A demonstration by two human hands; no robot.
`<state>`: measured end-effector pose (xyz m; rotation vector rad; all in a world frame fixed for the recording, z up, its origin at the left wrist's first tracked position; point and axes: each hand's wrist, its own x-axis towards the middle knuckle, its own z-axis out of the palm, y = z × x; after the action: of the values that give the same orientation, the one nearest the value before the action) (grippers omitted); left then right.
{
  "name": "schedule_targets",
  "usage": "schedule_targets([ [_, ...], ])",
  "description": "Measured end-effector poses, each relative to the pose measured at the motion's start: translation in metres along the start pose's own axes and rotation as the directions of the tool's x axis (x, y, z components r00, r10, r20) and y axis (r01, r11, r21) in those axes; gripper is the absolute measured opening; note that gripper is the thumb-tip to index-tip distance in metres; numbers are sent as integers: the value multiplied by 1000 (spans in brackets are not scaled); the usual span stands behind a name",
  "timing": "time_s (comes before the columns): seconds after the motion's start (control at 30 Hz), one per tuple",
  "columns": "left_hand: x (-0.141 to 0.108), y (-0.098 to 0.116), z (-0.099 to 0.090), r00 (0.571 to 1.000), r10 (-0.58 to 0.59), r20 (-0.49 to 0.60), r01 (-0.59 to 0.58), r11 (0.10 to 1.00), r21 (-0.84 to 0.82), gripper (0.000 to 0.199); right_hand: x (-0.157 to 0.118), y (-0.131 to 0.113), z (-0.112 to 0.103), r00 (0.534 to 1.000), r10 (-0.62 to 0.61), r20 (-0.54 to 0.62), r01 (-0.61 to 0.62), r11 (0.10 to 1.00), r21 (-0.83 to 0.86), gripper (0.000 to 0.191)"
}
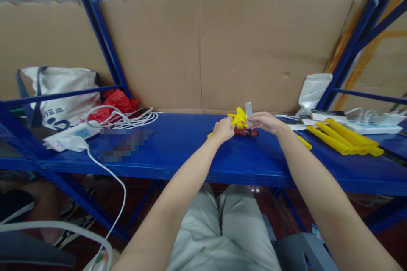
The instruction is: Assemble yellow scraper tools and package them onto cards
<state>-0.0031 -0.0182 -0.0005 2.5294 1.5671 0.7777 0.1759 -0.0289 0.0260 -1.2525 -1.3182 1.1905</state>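
Note:
My left hand (224, 129) is closed around a yellow plastic part with fins (241, 115), held just above the blue shelf. In my right hand (265, 122), a small flat silvery-white piece (249, 112) is pinched upright between thumb and fingers, close beside the yellow part. I cannot tell whether the two pieces touch. Below them on the shelf lies a red and black handle (246, 132), like a screwdriver's, partly covered by my left hand. A yellow piece (304, 141) shows partly behind my right forearm.
Several yellow tubes (343, 135) lie at the right, near a white power strip (373, 127). A white pouch (313, 91) leans by the right post. Leftward are a cloth bag (68, 89), red plastic bag (117, 103), coiled white cable (140, 119) and another power strip (74, 135). Cardboard (203, 55) backs the shelf.

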Motion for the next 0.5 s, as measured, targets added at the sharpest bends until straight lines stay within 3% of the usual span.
schedule_targets([
  [0.17,0,-1,1,1000,7,-14,-8,999,-31,35,1,3,2,992,12,129,-8,999,-36,10],
  [0.5,1,-1,2,1000,23,7,-23,1000,-11,32,7,4,-3,998,-20,-67,12,994,-112,6],
])
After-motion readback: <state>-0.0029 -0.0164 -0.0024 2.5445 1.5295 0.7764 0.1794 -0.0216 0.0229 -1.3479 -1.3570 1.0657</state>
